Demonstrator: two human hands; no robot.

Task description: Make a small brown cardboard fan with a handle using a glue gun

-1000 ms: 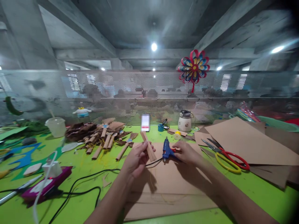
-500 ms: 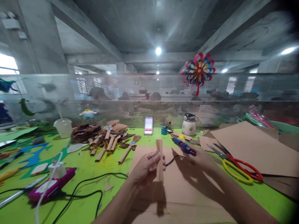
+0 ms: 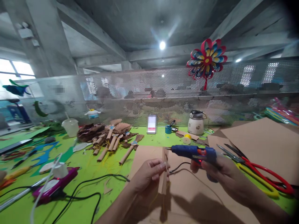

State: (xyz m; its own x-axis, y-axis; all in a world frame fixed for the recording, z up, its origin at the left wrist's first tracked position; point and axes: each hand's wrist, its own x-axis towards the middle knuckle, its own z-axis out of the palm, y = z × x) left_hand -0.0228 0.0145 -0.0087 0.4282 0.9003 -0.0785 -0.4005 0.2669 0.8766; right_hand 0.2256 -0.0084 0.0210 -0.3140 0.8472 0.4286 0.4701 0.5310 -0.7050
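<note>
One left hand [image 3: 149, 172], at lower centre of the frame, is pinching one folded paper strip [image 3: 162, 184], its fingers closed around the middle. One right hand [image 3: 225, 174], at lower right, is gripping one blue glue gun [image 3: 187, 151]; its nozzle is pointing left at the strip's top end, contact being unclear. One yellow and one red scissor handle [image 3: 268, 175] are lying at the right edge. One phone [image 3: 151, 124] is standing at centre, one jug [image 3: 195, 124] is standing right of it, and one purple power strip [image 3: 56, 184] is lying lower left on the worktop [image 3: 116, 205].
</note>
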